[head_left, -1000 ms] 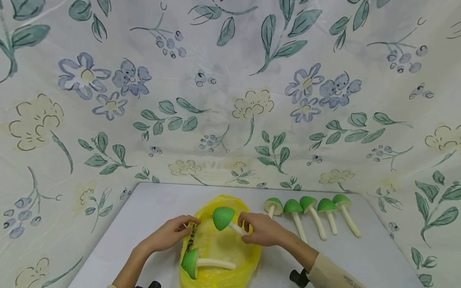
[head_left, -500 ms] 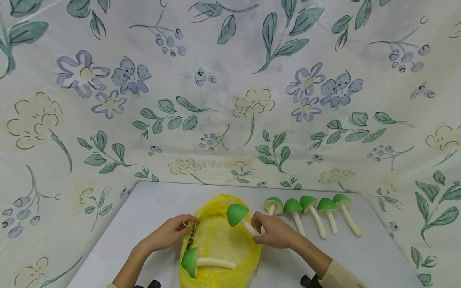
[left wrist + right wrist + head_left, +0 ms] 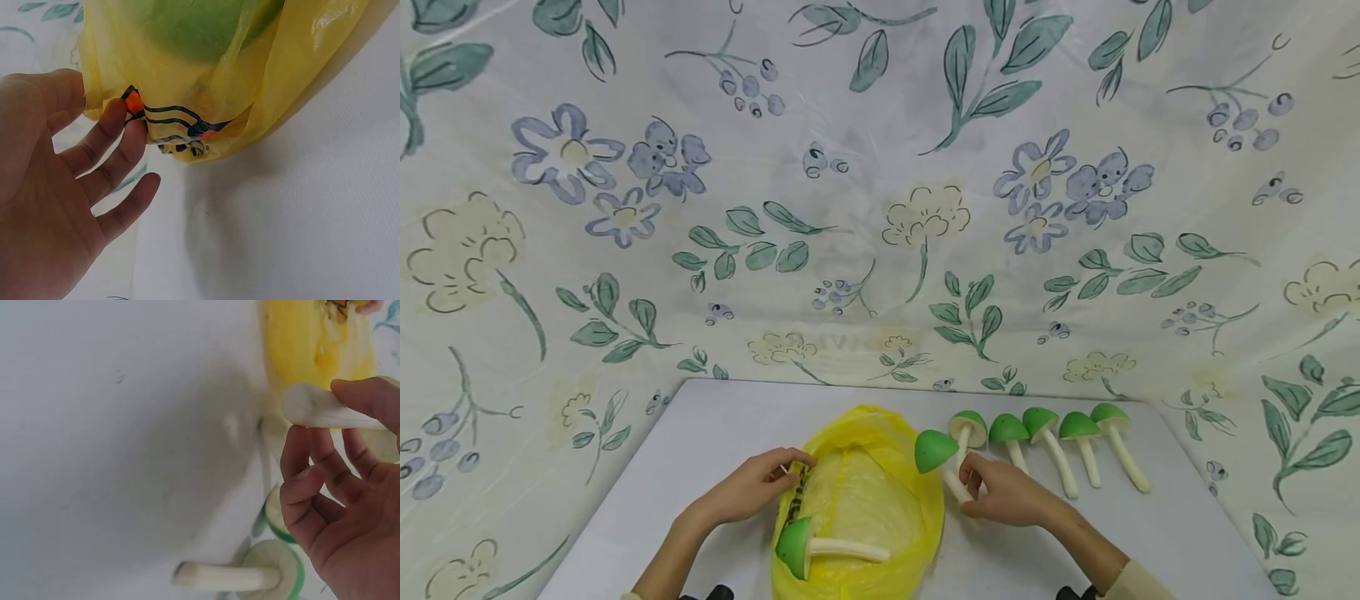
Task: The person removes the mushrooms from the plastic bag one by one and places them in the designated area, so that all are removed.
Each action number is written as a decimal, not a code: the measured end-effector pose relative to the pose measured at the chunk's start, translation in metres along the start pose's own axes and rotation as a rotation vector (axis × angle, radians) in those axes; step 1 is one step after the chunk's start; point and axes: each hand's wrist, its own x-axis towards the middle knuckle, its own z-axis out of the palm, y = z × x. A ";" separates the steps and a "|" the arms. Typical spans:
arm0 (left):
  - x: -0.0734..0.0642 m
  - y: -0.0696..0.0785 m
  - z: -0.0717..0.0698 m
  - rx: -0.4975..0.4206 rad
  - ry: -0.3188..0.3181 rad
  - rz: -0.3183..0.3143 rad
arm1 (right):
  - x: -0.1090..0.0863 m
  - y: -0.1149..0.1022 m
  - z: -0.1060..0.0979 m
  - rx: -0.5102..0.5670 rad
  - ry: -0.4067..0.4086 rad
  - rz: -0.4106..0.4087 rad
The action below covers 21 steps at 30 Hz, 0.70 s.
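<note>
A yellow plastic bag (image 3: 928, 533) lies on the table with its mouth spread open. My left hand (image 3: 752, 483) pinches its left rim; in the left wrist view the thumb goes behind the printed film (image 3: 187, 106) while the fingertips press its outer side. Inside the bag rests one green-capped mushroom (image 3: 850, 548), stem pointing right. Just past the bag's right edge, my right hand (image 3: 1009, 490) holds another mushroom (image 3: 936, 452) by its white stem, cap up and to the left. The right wrist view shows thumb and fingertips gripping that stem (image 3: 319, 407).
Several more green-capped mushrooms (image 3: 1080, 427) lie in a row at the table's back right, their stems towards me. Behind the white table (image 3: 730, 408) hangs a floral cloth (image 3: 850, 250). Black objects (image 3: 718, 592) show near both wrists.
My right hand has moved right with its mushroom, from over the bag's opening to beside the bag, close to the row. The left hand and the mushroom in the bag stay put.
</note>
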 end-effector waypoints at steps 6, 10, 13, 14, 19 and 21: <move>0.001 0.000 -0.001 -0.004 -0.005 0.006 | -0.014 0.013 -0.002 0.090 0.026 0.059; 0.001 0.000 -0.001 -0.009 -0.011 0.006 | -0.024 0.020 -0.001 0.152 0.036 0.082; 0.002 0.000 0.000 -0.015 -0.013 0.001 | -0.030 0.026 0.000 0.180 0.048 0.105; 0.002 -0.001 0.000 -0.019 -0.013 -0.001 | -0.032 0.027 0.000 0.188 0.053 0.111; 0.003 -0.001 0.000 -0.028 -0.017 -0.004 | -0.038 0.036 -0.002 0.202 0.074 0.121; 0.004 0.000 0.000 -0.024 -0.018 -0.001 | -0.040 0.039 -0.002 0.206 0.077 0.121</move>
